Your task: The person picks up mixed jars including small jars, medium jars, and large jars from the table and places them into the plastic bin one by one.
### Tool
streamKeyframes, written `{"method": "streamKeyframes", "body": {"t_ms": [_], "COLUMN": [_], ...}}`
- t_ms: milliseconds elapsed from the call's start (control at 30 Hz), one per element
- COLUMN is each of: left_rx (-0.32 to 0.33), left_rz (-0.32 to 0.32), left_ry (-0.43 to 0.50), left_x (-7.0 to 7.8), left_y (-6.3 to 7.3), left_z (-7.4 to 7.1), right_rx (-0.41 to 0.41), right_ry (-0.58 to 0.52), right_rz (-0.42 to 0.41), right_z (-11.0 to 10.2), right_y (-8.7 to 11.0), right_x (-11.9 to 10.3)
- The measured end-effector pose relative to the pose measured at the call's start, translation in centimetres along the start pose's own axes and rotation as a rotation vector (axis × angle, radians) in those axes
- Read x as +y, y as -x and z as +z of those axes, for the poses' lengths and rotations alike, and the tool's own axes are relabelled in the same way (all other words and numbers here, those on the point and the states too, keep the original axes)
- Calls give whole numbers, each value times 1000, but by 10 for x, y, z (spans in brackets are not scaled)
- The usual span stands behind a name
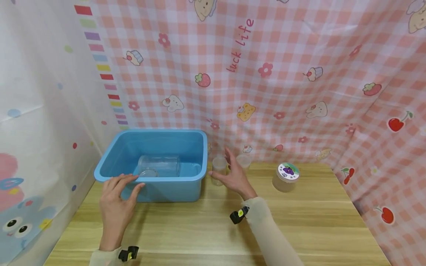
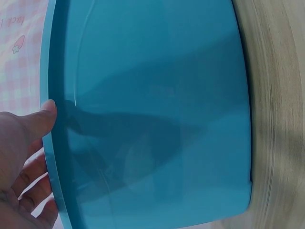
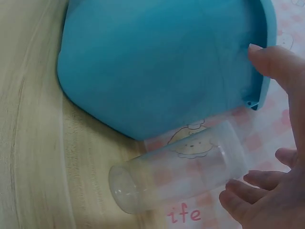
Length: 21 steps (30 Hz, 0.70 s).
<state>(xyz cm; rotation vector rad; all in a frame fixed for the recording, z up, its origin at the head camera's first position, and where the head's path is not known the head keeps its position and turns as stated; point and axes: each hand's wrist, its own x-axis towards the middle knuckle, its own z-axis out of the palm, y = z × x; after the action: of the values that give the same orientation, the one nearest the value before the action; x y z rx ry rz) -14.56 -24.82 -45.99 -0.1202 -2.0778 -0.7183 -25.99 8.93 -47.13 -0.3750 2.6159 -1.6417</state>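
Note:
My left hand (image 1: 114, 203) rests its fingertips on the front rim of a blue plastic basin (image 1: 166, 190), at the basin's left side. In the left wrist view, the thumb and fingers touch that rim without curling round it. Beside the basin's right wall stands a clear cylindrical jar (image 1: 218, 180) with a whitish lid. My right hand (image 1: 234, 179) is spread around this jar's upper part. The right wrist view shows a gap between the jar (image 3: 176, 167) and the thumb; whether the fingertips touch its lid I cannot tell.
Inside the basin a clear jar (image 1: 163, 164) lies on its side, with another round clear container (image 1: 148, 173) before it. A second lidded jar (image 1: 244, 160) stands behind my right hand. Farther right is a short tub (image 1: 286, 181) with a flower-printed lid. A checked cloth (image 1: 266, 92) hangs behind.

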Motion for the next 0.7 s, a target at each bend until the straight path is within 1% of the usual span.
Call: {"method": "streamKeyframes", "body": {"t_ms": [267,533,700], "left_rx": [-2,-3,-2], "left_rz": [8,11,12], "left_ry": [5,0,-2], "left_x": [0,0,0], "left_y": [1,1,1], "left_z": [0,0,0], "right_rx": [35,58,68], "right_ry": [13,-37,-81], "right_rz": [5,10,34], "right_z": [6,15,19], "right_y": [-5,-10,-11], "right_x": [12,22,25]}}
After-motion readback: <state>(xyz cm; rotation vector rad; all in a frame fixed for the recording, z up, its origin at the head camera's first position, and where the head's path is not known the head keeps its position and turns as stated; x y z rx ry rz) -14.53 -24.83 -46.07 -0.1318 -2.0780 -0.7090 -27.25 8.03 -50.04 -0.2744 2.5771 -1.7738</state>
